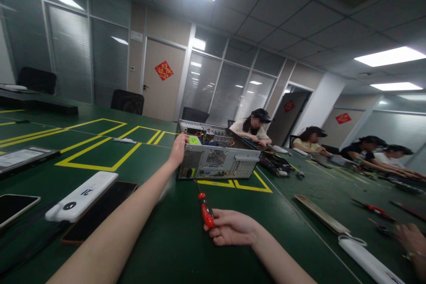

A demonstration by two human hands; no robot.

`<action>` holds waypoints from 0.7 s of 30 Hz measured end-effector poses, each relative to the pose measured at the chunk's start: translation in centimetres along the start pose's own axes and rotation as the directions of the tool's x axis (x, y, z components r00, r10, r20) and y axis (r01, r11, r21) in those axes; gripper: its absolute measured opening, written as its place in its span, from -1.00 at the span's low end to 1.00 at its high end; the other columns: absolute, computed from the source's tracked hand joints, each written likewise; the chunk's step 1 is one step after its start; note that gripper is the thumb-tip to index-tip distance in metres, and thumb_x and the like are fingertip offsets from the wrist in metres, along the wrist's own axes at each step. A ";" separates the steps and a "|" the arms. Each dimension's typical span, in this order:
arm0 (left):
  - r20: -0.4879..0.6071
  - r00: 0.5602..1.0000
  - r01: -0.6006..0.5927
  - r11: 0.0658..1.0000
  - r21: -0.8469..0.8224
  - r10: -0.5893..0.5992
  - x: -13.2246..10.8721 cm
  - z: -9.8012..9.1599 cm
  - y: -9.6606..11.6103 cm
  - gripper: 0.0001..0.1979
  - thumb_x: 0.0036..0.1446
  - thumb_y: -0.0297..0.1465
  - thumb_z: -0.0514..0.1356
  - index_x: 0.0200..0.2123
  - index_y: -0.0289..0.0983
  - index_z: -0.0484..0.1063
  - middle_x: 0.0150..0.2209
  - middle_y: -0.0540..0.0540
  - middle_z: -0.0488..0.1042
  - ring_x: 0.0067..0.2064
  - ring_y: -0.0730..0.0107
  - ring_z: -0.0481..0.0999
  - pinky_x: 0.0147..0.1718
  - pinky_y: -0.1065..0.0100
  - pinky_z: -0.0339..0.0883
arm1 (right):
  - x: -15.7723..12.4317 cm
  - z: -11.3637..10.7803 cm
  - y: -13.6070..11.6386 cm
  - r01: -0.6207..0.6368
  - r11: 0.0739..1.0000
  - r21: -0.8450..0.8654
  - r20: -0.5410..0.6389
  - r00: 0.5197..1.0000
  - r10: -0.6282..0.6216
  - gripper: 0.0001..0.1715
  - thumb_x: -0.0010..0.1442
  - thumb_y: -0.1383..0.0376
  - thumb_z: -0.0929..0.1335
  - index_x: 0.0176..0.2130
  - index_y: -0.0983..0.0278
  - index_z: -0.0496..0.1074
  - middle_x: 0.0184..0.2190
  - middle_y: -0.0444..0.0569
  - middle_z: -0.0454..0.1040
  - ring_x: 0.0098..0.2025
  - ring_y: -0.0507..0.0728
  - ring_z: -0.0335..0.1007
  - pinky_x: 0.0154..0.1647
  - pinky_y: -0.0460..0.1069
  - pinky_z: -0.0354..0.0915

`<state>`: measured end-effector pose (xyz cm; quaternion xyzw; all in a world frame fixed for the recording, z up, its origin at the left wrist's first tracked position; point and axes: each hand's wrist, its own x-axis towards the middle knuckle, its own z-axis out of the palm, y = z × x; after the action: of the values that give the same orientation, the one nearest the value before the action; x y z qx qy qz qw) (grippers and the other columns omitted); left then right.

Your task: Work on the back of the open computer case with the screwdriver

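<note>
An opened computer case (229,163) lies on its side on the green table, its rear panel with vents and ports facing me. My left hand (179,147) rests at the case's near left corner, its fingers bent over the top edge beside a bright green label (193,140). In front of the case, my right hand (231,227) grips a red and black screwdriver (207,213) by the handle's end. The screwdriver's thin shaft points away from me, toward the lower edge of the rear panel. Inside the case, orange wires show.
On the left lie a white power bank (83,195), a dark phone (100,213), another phone (15,208) and a hard drive (28,159). Black cables (276,163) sit right of the case. Several people work along the table; another person's hand (411,237) is at the right edge.
</note>
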<state>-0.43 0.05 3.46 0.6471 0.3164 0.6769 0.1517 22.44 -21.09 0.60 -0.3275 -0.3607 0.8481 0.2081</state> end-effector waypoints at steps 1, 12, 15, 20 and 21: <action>-0.005 1.000 -0.011 1.000 -0.005 0.011 0.0 0.0 0.0 -0.65 0.29 -0.32 -0.17 -0.47 -0.19 0.28 -0.14 -0.10 0.51 0.10 0.26 0.40 0.26 0.17 0.17 | 0.0 0.0 0.0 0.003 1.000 -0.002 -0.007 1.000 -0.003 -0.53 0.04 0.38 0.50 -0.08 0.32 0.31 -0.25 -0.02 0.52 -0.35 -0.03 0.42 -0.25 -0.06 0.16; -0.031 0.999 -0.042 0.999 -0.030 0.041 0.0 0.2 -0.4 -0.62 0.30 -0.31 -0.17 -0.49 -0.19 0.29 -0.18 -0.09 0.51 0.05 0.28 0.43 0.26 0.17 0.17 | 0.5 -1.0 0.3 0.054 0.998 -0.033 -0.149 0.987 -0.058 -0.40 -0.07 0.16 0.55 -0.19 0.24 0.20 -0.32 -0.10 0.55 -0.39 -0.02 0.49 -0.27 -0.08 0.27; -0.024 0.999 -0.035 0.999 -0.012 0.034 0.0 0.2 -0.4 -0.63 0.30 -0.32 -0.18 -0.48 -0.19 0.29 -0.17 -0.09 0.52 0.07 0.28 0.42 0.25 0.18 0.19 | 0.2 -0.3 0.1 0.027 0.984 -0.178 -0.240 0.968 -0.070 -0.39 -0.02 0.14 0.52 -0.15 0.23 0.14 -0.44 -0.14 0.52 -0.47 -0.04 0.46 -0.37 -0.12 0.28; -0.025 0.999 -0.036 0.999 -0.012 0.036 0.0 0.2 -0.2 -0.63 0.30 -0.32 -0.18 -0.48 -0.19 0.28 -0.17 -0.09 0.51 0.05 0.28 0.42 0.25 0.18 0.18 | -0.4 1.7 -0.1 -0.006 0.893 -0.449 -0.398 0.896 -0.194 -0.42 0.00 0.14 0.50 -0.15 0.25 0.15 -0.51 -0.19 0.47 -0.54 -0.06 0.39 -0.46 -0.14 0.30; -0.022 0.999 -0.036 0.999 -0.016 0.036 0.0 0.2 -0.2 -0.64 0.30 -0.32 -0.17 -0.48 -0.19 0.28 -0.17 -0.09 0.51 0.05 0.28 0.42 0.25 0.19 0.18 | -0.5 2.1 -0.1 -0.006 0.869 -0.495 -0.412 0.882 -0.228 -0.47 0.03 0.16 0.48 -0.15 0.26 0.17 -0.50 -0.20 0.46 -0.55 -0.06 0.39 -0.47 -0.14 0.31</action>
<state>-0.32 0.24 3.36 0.6439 0.3010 0.6891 0.1412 21.29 -22.30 1.99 -0.5374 -0.5198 0.6158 0.2487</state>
